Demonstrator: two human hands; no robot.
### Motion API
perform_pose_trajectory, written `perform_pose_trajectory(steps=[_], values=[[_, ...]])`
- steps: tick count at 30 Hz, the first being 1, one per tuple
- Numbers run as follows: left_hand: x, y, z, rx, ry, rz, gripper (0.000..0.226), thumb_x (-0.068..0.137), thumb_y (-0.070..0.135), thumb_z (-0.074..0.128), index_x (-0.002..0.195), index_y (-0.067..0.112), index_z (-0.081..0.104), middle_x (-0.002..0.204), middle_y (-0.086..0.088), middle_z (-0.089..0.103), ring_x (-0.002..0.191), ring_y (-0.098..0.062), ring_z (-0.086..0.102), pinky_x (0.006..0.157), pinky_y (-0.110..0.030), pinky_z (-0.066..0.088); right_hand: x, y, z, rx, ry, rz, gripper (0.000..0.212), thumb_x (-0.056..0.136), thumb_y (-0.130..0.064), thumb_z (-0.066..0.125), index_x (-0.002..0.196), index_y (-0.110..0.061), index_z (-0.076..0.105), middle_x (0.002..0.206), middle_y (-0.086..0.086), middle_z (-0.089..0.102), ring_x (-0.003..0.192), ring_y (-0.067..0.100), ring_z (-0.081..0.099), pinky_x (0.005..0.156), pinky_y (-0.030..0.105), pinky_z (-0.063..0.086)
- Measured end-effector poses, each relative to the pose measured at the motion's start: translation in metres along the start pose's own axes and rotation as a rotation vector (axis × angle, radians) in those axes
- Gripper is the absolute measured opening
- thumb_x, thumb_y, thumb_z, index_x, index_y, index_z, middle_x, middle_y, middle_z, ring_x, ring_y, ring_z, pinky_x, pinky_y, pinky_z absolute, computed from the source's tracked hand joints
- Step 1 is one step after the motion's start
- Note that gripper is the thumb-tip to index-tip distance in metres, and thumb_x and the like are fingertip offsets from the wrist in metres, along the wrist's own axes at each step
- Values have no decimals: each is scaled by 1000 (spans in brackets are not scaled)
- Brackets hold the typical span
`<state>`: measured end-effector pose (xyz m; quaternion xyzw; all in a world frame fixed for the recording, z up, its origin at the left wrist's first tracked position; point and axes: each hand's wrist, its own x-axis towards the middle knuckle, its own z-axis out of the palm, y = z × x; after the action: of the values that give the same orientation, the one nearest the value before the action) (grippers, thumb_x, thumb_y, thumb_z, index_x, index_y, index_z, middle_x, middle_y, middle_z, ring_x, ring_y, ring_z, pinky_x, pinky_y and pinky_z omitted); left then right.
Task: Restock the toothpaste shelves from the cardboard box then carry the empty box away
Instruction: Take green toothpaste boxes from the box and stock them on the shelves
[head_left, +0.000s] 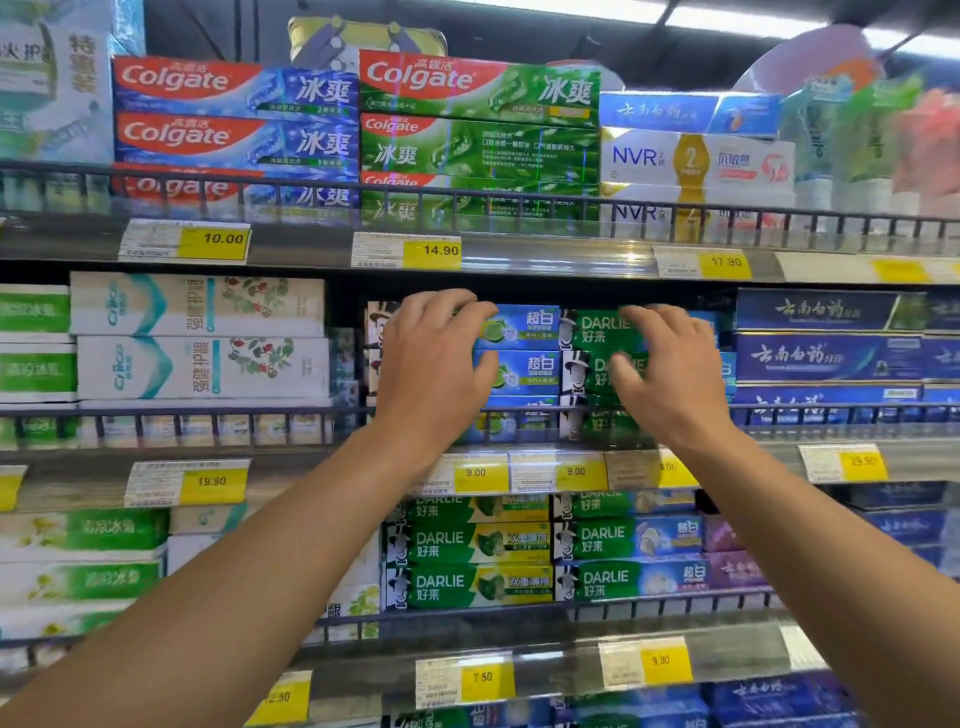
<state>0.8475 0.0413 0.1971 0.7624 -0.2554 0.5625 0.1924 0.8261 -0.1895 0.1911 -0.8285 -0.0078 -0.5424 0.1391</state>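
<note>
On the middle shelf stand two stacks of Darlie toothpaste boxes. My left hand (436, 364) lies on the blue-and-green stack (524, 345), its fingers curled over the top box and its thumb against the front of the second. My right hand (670, 369) holds the green stack (597, 332) the same way, fingers over the top edge and thumb on the box below. Both forearms reach up from the bottom of the view. The cardboard box is out of view.
A dark wire rail (260, 415) runs along the front of the middle shelf. White Crice boxes (197, 338) sit left of my hands, dark blue boxes (826, 358) to the right. Colgate boxes (234, 109) fill the shelf above, more Darlie boxes (467, 561) the shelf below.
</note>
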Motion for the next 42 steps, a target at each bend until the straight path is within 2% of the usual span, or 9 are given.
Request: perform_pose_trajectory(steps=[4, 7, 11, 16, 22, 24, 28, 35, 42], values=[[4, 21, 13, 32, -29, 29, 50, 87, 29, 60, 136, 19, 54, 141, -4, 50, 132, -28, 38, 112, -46, 26, 19, 7, -2, -176, -157, -79, 67, 92, -45, 50, 151, -23, 30, 155, 4, 32, 141, 31, 24, 117, 46, 17], [6, 31, 20, 136, -96, 10, 60, 90, 39, 59, 145, 25, 41, 152, -1, 38, 141, -26, 27, 118, -49, 15, 30, 10, 0, -210, -264, -94, 72, 90, -54, 47, 153, -27, 23, 158, 1, 27, 144, 30, 19, 119, 50, 11], [10, 31, 28, 246, -136, -59, 66, 90, 49, 54, 149, 30, 32, 155, 1, 32, 143, -27, 23, 118, -52, 14, 36, 20, -5, -157, -227, -150, 68, 86, -56, 53, 145, -27, 36, 145, 7, 42, 132, 34, 34, 113, 50, 25], [10, 31, 33, 301, -134, -110, 65, 89, 51, 55, 147, 29, 34, 154, 0, 35, 141, -27, 25, 116, -52, 17, 38, 29, -10, -43, -177, -200, 55, 89, -46, 57, 138, -27, 45, 136, 7, 50, 125, 34, 40, 105, 45, 34], [11, 42, 34, 317, -101, -97, 63, 89, 46, 57, 146, 28, 38, 152, -1, 38, 140, -27, 28, 118, -52, 15, 39, 38, -7, 0, -151, -257, 55, 90, -41, 59, 141, -27, 45, 138, 6, 50, 125, 34, 42, 108, 49, 33], [9, 49, 36, 273, -38, -55, 55, 87, 38, 62, 138, 23, 49, 142, -4, 48, 133, -29, 37, 115, -52, 21, 33, 44, -4, 31, -101, -296, 56, 87, -36, 63, 139, -23, 49, 136, 8, 51, 121, 36, 45, 104, 49, 36], [-2, 65, 48, 184, 105, 73, 38, 83, 31, 57, 118, 18, 65, 113, -2, 62, 109, -27, 51, 101, -47, 36, 11, 72, -1, 80, 100, -334, 38, 80, -18, 69, 117, -10, 64, 115, 11, 60, 102, 35, 52, 86, 44, 44], [-3, 86, 63, 173, -2, 96, 42, 85, 31, 48, 121, 17, 64, 115, 0, 64, 109, -27, 50, 98, -45, 36, 3, 85, 2, -16, 39, -363, 42, 80, -22, 73, 120, -14, 64, 110, 8, 61, 101, 35, 52, 84, 44, 45], [6, 89, 68, 228, -54, 71, 29, 86, 21, 65, 115, 17, 69, 111, -1, 65, 106, -29, 52, 101, -46, 34, 12, 89, 5, 112, -1, -325, 31, 82, -15, 73, 113, -17, 67, 105, 6, 58, 97, 34, 49, 77, 42, 40]])
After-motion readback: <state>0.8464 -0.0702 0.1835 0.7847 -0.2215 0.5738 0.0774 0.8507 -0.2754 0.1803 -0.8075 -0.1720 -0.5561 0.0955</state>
